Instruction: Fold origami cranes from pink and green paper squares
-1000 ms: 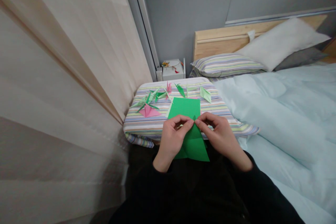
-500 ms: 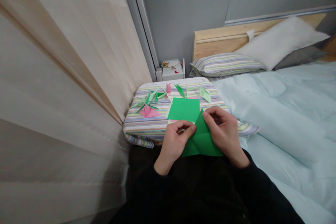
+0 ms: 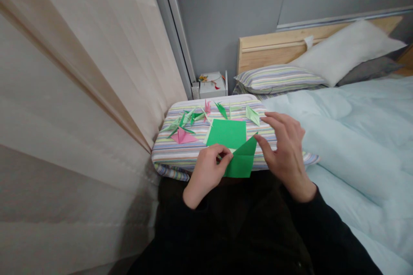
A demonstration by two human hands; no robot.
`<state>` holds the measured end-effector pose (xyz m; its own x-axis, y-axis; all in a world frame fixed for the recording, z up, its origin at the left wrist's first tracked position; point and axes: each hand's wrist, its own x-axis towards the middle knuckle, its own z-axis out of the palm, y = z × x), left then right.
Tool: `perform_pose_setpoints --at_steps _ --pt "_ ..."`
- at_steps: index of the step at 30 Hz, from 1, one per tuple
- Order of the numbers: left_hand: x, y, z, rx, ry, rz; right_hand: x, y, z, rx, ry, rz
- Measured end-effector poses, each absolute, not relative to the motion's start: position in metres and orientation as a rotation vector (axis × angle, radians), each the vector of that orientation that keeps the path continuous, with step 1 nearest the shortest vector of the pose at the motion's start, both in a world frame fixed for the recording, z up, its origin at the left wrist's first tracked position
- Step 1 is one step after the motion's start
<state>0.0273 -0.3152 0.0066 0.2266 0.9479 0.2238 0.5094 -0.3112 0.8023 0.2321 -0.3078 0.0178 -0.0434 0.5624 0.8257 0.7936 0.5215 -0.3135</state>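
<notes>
Head view: folded green paper (image 3: 241, 162) is pinched in the left grip (image 3: 208, 171), the right grip (image 3: 285, 150) held open, another crease seemingly needed next.

left hand (image 3: 206, 176): 1
right hand (image 3: 287, 154): 1
folded green paper (image 3: 242, 162): 1
flat green sheet (image 3: 226, 133): 1
pink origami pieces (image 3: 182, 136): 2
green origami pieces (image 3: 221, 110): several, overlapping, uncountable
bed pillows (image 3: 277, 79): 3

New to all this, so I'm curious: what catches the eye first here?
Bright green folded paper held by the left hand stands out first, at the front of a striped pillow. Behind it lies a flat green sheet, and pink and green origami cranes are scattered across the pillow's far side.
</notes>
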Motion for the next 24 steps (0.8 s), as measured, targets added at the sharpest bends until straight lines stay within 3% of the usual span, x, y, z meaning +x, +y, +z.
perform_pose_setpoints --at_steps 5,16,20,24 --pt "0.029 -0.314 0.018 2.278 1.350 0.866 0.222 -0.318 0.021 -1.106 -2.247 -0.357" --pt "0.012 -0.305 0.034 2.421 1.341 0.861 0.235 -0.317 0.020 -1.198 -2.228 -0.083" --pt "0.007 -0.300 0.039 2.164 1.268 1.101 0.239 -0.316 0.015 -1.193 -2.025 0.167" --pt "0.017 -0.298 0.032 1.540 1.127 1.439 0.236 -0.318 0.011 -1.201 -1.846 0.460"
